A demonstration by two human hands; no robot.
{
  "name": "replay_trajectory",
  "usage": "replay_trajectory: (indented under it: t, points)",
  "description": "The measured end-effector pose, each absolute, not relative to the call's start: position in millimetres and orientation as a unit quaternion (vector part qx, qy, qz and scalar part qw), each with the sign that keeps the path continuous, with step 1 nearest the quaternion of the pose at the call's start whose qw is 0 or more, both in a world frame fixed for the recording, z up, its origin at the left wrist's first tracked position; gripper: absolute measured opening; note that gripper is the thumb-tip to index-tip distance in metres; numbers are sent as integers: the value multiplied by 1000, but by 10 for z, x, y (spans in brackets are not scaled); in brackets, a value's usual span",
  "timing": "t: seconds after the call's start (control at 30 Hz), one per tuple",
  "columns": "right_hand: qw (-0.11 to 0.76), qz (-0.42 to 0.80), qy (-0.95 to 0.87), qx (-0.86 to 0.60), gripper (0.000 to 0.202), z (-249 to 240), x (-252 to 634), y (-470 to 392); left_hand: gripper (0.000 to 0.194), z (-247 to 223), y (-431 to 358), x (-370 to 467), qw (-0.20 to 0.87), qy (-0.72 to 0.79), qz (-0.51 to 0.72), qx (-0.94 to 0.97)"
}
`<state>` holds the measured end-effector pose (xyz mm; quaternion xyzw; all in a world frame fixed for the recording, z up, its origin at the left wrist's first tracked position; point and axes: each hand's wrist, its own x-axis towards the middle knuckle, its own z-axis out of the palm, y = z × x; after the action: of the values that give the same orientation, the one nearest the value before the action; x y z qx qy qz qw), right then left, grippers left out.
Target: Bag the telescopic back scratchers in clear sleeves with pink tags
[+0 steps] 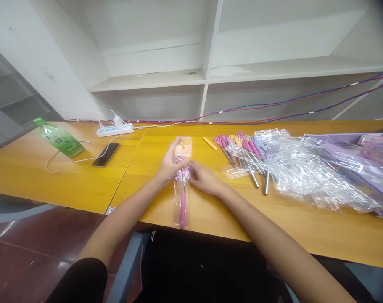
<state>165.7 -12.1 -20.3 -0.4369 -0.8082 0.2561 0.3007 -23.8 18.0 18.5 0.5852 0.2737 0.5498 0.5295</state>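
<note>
A back scratcher [183,206] with a pink handle and a metal rod lies in a clear plastic bag [177,198] in front of me. At the bag's top is an orange-pink header with a hang hole. My left hand [170,164] grips the upper part from the left, its thumb across the pink patterned head. From the other side, my right hand [204,178] pinches the bag's right edge with curled fingers, partly hidden. Several loose back scratchers [241,147] in pink, yellow, purple and blue lie in a pile to the right.
Clear plastic bags [298,168] are heaped at right beside a purple package [352,147]. A small yellow stick [209,143] lies near the pile. Left stand a tilted green bottle [60,139], a phone [106,154] and a power strip [114,129]. Cables [241,123] run along the back edge.
</note>
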Motion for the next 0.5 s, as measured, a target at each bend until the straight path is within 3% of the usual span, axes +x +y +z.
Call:
replay_trajectory:
  t: [0.5]
  points:
    - [399,336,-713,-468,29,-165,1909,17,90,160,133,-230,557,268,507,601]
